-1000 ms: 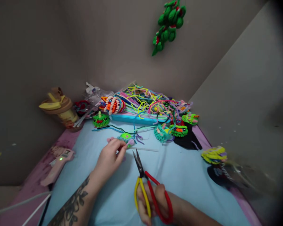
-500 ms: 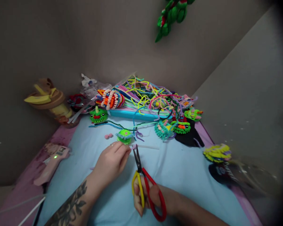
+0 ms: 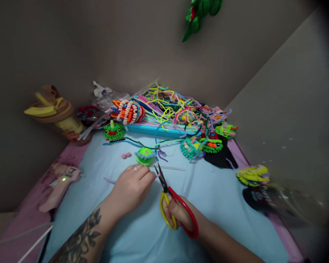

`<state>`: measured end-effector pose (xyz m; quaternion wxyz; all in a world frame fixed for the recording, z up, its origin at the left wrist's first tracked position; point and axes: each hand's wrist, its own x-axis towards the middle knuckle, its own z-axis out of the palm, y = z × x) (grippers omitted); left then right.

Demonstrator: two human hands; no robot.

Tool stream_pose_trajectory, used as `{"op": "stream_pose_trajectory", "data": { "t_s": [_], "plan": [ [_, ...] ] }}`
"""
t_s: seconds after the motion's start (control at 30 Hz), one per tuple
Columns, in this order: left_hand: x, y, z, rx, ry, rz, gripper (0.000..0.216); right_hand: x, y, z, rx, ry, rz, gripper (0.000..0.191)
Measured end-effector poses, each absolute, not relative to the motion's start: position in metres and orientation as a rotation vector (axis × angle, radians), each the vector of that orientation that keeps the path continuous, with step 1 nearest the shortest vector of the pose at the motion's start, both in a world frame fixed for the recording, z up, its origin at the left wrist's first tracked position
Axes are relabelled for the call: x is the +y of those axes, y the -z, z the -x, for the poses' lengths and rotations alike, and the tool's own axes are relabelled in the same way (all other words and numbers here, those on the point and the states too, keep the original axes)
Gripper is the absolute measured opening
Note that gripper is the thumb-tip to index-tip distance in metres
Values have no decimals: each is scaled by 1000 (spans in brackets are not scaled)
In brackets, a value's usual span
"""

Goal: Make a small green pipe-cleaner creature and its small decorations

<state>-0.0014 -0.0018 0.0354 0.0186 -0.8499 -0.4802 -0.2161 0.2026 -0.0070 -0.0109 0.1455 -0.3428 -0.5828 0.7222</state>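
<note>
Between the fingertips of my left hand point(image 3: 134, 188) is a lilac pipe cleaner point(image 3: 109, 180); its tail shows left of the hand and a short end sticks out at the right. My right hand point(image 3: 177, 212) grips scissors point(image 3: 164, 185) with one yellow and one red handle. Their dark blades are slightly parted, tips up, at the pipe cleaner's short end. Just beyond my left hand sits a green ball-shaped figure point(image 3: 144, 156) with a blue fuzzy band. Two small pink balls point(image 3: 126, 155) lie to its left, and a thin pale strip point(image 3: 172, 168) to its right.
At the back, a blue tray point(image 3: 164, 130) is heaped with pipe cleaners point(image 3: 170, 106). Fuzzy figures stand around it, including a green one point(image 3: 114, 130) and a teal one point(image 3: 190, 148). A pink glue gun point(image 3: 61, 188) with a lit green light lies left; a lidded cup point(image 3: 68, 126) stands behind.
The scissors have shifted slightly right and up with my right hand, their blades leaning more to the left. More of the lilac pipe cleaner's tail shows left of my left hand.
</note>
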Motion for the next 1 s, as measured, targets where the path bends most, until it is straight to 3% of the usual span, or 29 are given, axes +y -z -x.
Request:
{"op": "stream_pose_trajectory", "data": {
  "t_s": [0.27, 0.4, 0.5, 0.6, 0.9, 1.0],
  "plan": [
    [0, -36, 3, -1554, 649, 2644, 20, -15, 32, -206, -1511, -2016, 1219, 67],
    [4, -36, 13, -1574, 820, 2613, 17, -12, 24, -217, -1510, -1992, 1018, 66],
    [5, -38, 25, -1582, 975, 2480, 14, -3, 14, -236, -1572, -1857, 987, 60],
    [8, -46, 30, -1675, 1050, 2280, 15, 8, 8, -258, -1592, -1621, 1246, 51],
    [85, -75, -28, -1676, 439, 2507, 25, 15, 10, -270, -1702, -1268, 1438, 32],
    [94, -65, -64, -1634, 174, 2766, 15, 15, 8, -268, -1720, -1257, 1442, 30]
  ]
}}
